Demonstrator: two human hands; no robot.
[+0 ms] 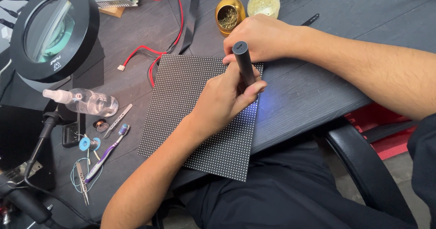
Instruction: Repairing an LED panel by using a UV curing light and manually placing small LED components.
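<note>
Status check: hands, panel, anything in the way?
Left hand gripping dark pen tool, tip hidden. Right hand steadying dotted panel. Toothbrush and tweezers lie apart, left.

We are seeing even, soft overhead light falling on the dark bench [318,88]; a faint blue glow is showing beside the pen tool [244,63]. Shadows are staying weak, focus sharp.

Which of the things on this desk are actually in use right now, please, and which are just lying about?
In use:
- dotted black panel, steadied by the right hand
- dark pen-shaped tool, gripped in the left hand

Lying about:
- magnifier lamp
- clear spray bottle
- toothbrush
- tweezers
- gold pot of brass wool
</note>
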